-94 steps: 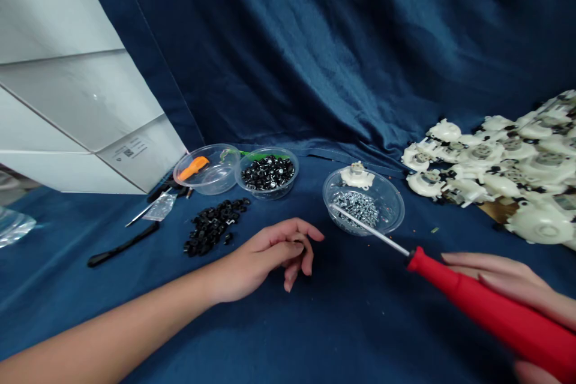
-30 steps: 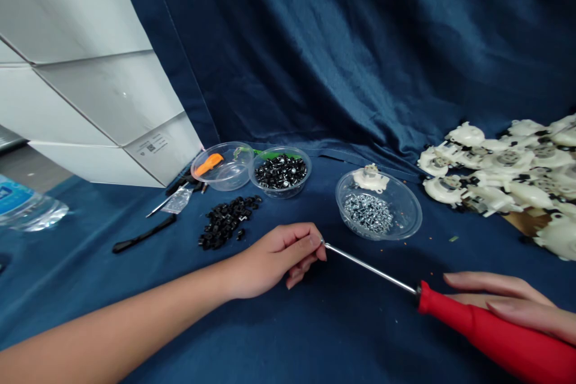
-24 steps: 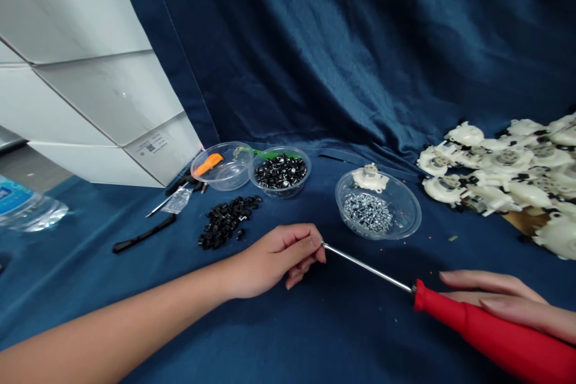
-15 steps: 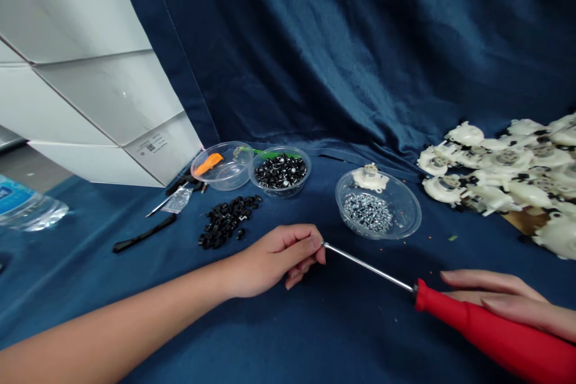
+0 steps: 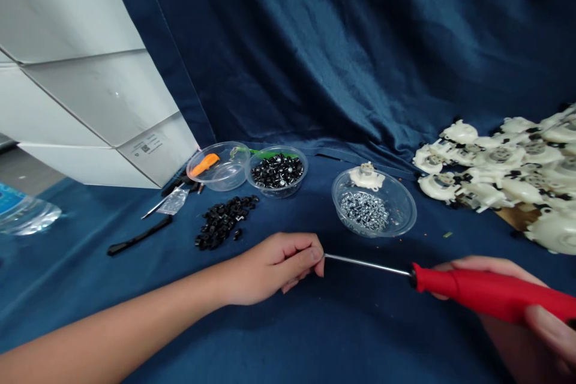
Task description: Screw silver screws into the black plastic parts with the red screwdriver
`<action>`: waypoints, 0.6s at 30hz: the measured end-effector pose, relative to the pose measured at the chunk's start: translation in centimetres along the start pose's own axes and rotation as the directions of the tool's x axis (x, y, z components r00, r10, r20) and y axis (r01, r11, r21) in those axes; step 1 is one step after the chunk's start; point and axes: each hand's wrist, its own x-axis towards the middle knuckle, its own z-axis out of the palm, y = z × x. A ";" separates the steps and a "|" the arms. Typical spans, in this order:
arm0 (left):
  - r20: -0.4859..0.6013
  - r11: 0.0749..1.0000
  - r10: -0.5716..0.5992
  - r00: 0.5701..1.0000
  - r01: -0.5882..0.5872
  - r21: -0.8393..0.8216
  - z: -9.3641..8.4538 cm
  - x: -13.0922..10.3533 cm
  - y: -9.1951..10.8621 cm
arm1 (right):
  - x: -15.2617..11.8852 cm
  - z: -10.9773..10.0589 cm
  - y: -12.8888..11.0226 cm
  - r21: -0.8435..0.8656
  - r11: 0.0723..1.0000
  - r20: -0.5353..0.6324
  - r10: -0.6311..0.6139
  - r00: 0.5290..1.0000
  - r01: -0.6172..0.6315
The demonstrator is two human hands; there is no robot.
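A screwdriver [image 5: 477, 289] with a thick red handle and a long thin metal shaft lies nearly level between my two hands. My left hand [image 5: 283, 264] is closed, thumb and fingers pinched at the shaft's tip; anything else inside that pinch is hidden. Around the red handle curls my right hand [image 5: 517, 336], fingers behind it and thumb in front at the right edge. Just beyond the shaft stands a clear plastic bowl [image 5: 402, 222] of small silver screws [image 5: 363, 213], with one cream plastic part [image 5: 366, 177] resting on its far side.
Left of the screws are a bowl of black parts [image 5: 278, 171], a bowl with an orange tool [image 5: 204, 165], and loose black pieces [image 5: 222, 222]. Cream housings [image 5: 499, 159] pile up at right. White boxes [image 5: 90, 102] and a water bottle [image 5: 27, 210] stand at left.
My right hand has gone from lying along the handle with straight fingers to wrapping it from below. The handle has risen, so the shaft is more level. The left hand keeps its pinch.
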 end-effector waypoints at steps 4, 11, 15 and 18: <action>-0.003 0.999 0.014 1.000 -0.014 -0.043 0.2 0.0 0.0 | 0.9 0.0 -0.4 0.111 0.981 0.013 0.159 0.987 -0.160; -0.030 0.986 0.021 0.999 -0.025 -0.168 -0.1 0.1 -0.3 | 2.1 -1.0 1.5 0.249 0.951 -0.034 0.195 0.980 -0.181; -0.045 0.972 0.056 0.997 -0.064 -0.226 0.0 0.4 -0.6 | 1.4 0.7 0.0 0.214 0.967 -0.070 0.157 0.985 -0.139; -0.072 0.952 0.081 0.994 -0.098 -0.291 0.3 0.7 -0.7 | 1.2 1.2 -0.6 0.139 0.988 -0.035 0.067 0.997 -0.061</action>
